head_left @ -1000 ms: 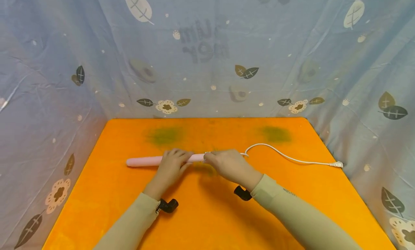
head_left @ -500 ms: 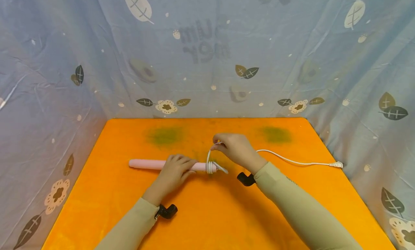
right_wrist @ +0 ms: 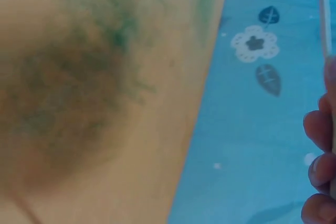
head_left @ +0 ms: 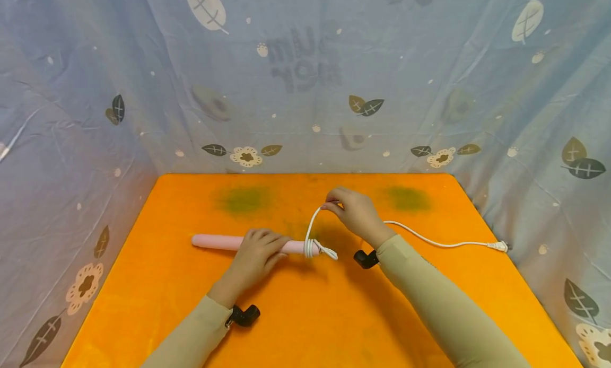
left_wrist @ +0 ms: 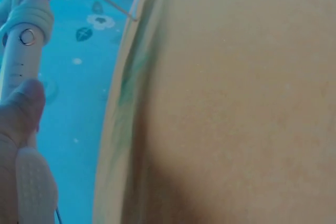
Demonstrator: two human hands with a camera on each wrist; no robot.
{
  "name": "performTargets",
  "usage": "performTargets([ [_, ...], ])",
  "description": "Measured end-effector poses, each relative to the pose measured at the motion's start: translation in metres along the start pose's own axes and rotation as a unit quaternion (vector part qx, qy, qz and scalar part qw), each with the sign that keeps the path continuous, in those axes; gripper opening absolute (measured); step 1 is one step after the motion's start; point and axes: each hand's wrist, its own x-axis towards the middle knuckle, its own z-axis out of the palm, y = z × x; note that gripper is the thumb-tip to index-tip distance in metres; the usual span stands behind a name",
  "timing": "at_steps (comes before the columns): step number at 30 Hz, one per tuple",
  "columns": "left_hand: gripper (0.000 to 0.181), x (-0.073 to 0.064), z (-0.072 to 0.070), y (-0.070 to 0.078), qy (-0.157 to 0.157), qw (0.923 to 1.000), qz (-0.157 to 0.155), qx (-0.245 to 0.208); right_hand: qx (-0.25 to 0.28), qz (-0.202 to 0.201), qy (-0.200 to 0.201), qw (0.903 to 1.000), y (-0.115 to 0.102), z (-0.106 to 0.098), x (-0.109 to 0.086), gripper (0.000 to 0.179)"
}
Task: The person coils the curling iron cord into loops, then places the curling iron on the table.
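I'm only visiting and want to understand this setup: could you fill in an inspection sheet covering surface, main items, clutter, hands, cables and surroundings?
Surface: orange tabletop with green patches toward its far edge.
Main items: pink wand, with white cord coiled around its right end.
Clutter: nothing seen.
Hands: left hand grips the wand; right hand pinches a raised stretch of cord.
Cables: the cord's loose length trails right, its plug lying at the table's right edge.
Surroundings: hanging fabric printed with leaves and flowers.
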Motion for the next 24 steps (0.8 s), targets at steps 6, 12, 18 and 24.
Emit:
performTargets([
  [6, 0.043, 0.000, -0.002, -0.001, 0.053, 0.9985, 0.011, -0.011, -0.021, 0.014, -0.028, 0.9993, 0.010, 0.012, -0.003, 0.015],
  [12, 0.041, 0.002, -0.007, -0.001, 0.102, 0.9942, 0.024, -0.023, -0.010, 0.028, -0.077, 0.9966, 0.010, 0.028, -0.007, 0.022],
  [18, 0.040, 0.005, -0.008, -0.001, 0.128, 0.9911, 0.015, -0.031, 0.003, 0.031, -0.109, 0.9936, 0.003, 0.042, -0.014, 0.025],
  [24, 0.046, 0.008, -0.011, -0.001, 0.152, 0.9875, -0.027, -0.032, -0.026, 0.032, -0.130, 0.9906, -0.009, 0.050, -0.022, 0.013],
])
